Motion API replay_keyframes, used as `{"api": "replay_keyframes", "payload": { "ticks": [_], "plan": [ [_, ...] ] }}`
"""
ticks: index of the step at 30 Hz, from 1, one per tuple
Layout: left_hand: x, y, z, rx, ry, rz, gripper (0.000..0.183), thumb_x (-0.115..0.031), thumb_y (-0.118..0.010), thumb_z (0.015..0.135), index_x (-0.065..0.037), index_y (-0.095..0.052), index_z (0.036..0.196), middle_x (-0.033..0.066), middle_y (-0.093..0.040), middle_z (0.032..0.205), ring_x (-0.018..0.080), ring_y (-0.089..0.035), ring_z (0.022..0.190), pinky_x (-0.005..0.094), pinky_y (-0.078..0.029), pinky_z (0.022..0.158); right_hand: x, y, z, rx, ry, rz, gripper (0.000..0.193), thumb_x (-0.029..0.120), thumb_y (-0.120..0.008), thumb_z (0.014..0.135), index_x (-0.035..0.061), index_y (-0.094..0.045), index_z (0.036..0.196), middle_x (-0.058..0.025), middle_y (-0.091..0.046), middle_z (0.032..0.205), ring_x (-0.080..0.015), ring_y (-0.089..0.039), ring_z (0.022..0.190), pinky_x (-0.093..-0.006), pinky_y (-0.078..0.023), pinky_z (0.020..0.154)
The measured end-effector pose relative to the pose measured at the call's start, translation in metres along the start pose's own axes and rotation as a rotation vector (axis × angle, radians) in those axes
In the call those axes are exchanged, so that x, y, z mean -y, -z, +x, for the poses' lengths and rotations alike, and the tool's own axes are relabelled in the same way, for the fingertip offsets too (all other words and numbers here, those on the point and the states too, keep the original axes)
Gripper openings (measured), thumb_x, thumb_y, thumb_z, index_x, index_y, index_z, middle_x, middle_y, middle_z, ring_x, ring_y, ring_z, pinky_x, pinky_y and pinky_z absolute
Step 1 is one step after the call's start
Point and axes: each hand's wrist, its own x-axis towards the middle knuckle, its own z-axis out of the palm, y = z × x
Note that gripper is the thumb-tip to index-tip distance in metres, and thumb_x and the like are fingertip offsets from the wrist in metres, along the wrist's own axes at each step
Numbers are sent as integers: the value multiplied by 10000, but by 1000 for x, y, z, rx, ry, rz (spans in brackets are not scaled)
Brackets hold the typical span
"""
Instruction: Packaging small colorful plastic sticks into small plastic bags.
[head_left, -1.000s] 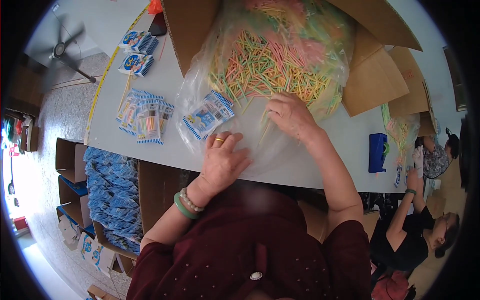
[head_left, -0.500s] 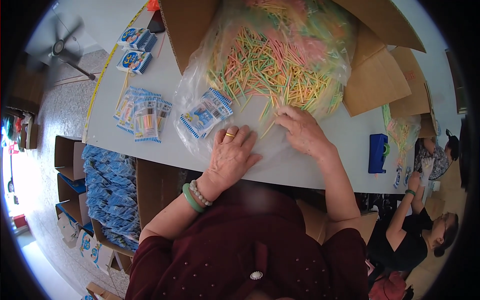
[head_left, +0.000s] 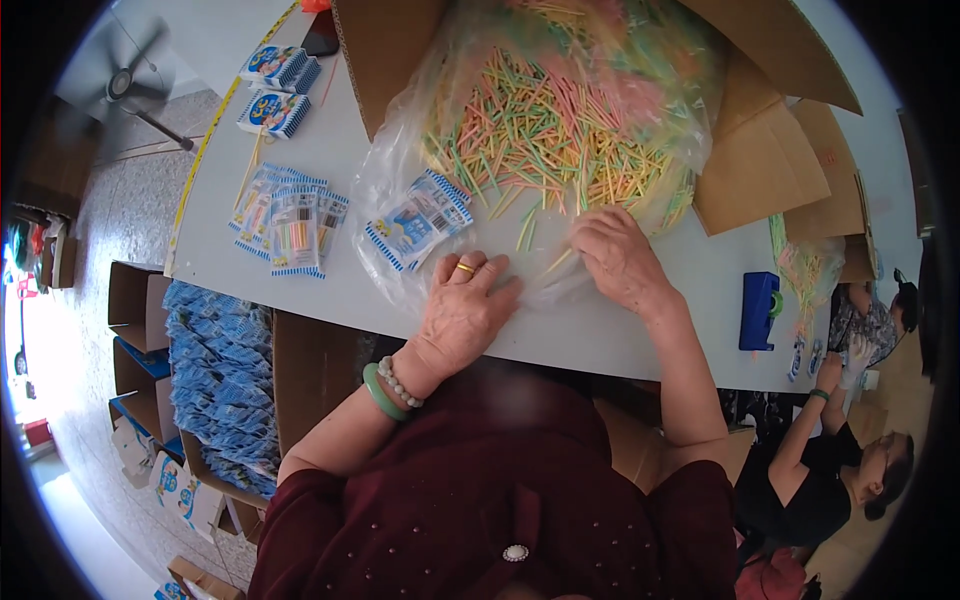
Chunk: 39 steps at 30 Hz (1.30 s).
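Note:
Thin pink, green and yellow sticks (head_left: 545, 130) lie heaped in a clear plastic bag (head_left: 385, 165) that spreads over the table. My right hand (head_left: 622, 262) is at the near edge of the heap, its fingers curled together. A pale yellow stick (head_left: 560, 260) pokes out from beside its thumb; what else the fingers hold is hidden. My left hand (head_left: 465, 312) rests palm down on the bag's near edge, fingers apart and slightly bent, holding nothing. Just beyond it lies a blue-and-white packet (head_left: 420, 220). Several loose green sticks (head_left: 527, 228) lie between my hands.
Filled packets (head_left: 293, 222) and two small boxes (head_left: 273, 112) are at the left. An open carton (head_left: 755, 165) surrounds the heap. A blue tape dispenser (head_left: 759, 311) stands at right. Below the table's left edge, a carton holds many packets (head_left: 222, 380). A co-worker (head_left: 815, 480) sits at right.
My right hand has moved a little to the right, and its fingers have curled in closer. Loose green sticks now show where its fingertips were. My left hand has stayed nearly in place.

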Motion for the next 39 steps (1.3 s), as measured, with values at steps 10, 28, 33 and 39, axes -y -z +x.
{"api": "replay_keyframes", "payload": {
  "ticks": [10,28,33,39],
  "plan": [
    [-2,0,0,71,-86,83,356,-111,-552,763,-122,-619,1112,55,-547,1170,262,-477,1120,438,-355,962,16,-1,25,292,-369,-36,52,75,-565,787,54,-558,834,-125,-587,803,-319,-555,842,-420,-417,816],
    [3,3,0,100,-155,10,314,-116,-551,756,-127,-620,1062,6,-583,1157,244,-490,1083,402,-354,914,30,-17,36,147,-94,-38,163,5,-536,764,96,-620,870,-67,-560,939,-269,-534,958,-418,-404,830],
    [4,3,3,106,-150,-35,323,-100,-562,743,-133,-637,1056,-6,-587,1161,244,-490,1082,391,-357,908,19,-27,41,236,-29,-144,114,28,-536,775,78,-598,857,-74,-552,969,-260,-524,990,-411,-407,826],
    [5,0,0,95,-146,-59,390,-51,-618,682,-142,-657,1059,-8,-607,1166,233,-496,1069,403,-376,901,-16,-64,65,-41,-210,-322,78,60,-550,786,61,-566,862,-98,-545,979,-276,-528,1003,-425,-414,832]
  ]
}}
